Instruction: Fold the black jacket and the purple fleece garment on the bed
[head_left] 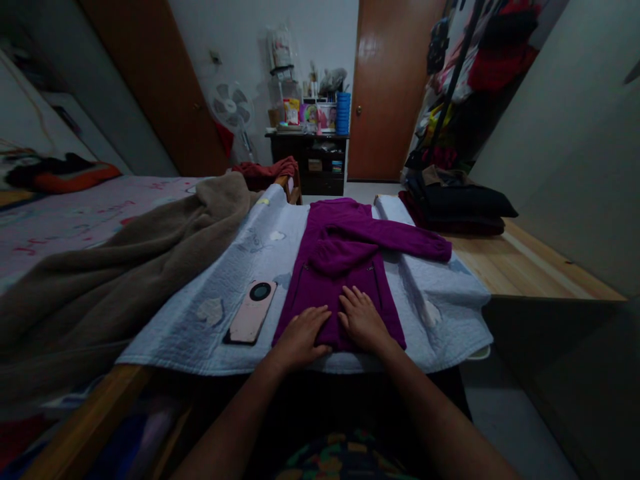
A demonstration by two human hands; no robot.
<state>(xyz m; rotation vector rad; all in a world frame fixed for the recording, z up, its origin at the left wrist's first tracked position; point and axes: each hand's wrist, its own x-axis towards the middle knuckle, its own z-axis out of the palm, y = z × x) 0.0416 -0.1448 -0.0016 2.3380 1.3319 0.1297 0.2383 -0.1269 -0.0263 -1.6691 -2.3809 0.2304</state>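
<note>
A purple garment (345, 267) lies on a light blue quilted cloth (430, 320). One of its sleeves stretches out to the right, past the garment's side. My left hand (304, 337) rests palm down on the lower left part of the garment, fingers apart. On the lower right part, my right hand (363, 319) lies flat with its fingers spread. Neither hand holds anything. A pink phone (251, 312) with a round black camera ring lies on the cloth, left of the garment.
A brown blanket (150, 247) covers the left side beside the cloth. Dark folded clothes (455, 200) are stacked on a wooden board (540, 267) at the right. Behind stand a white fan (233, 107) and a dark shelf (285, 148).
</note>
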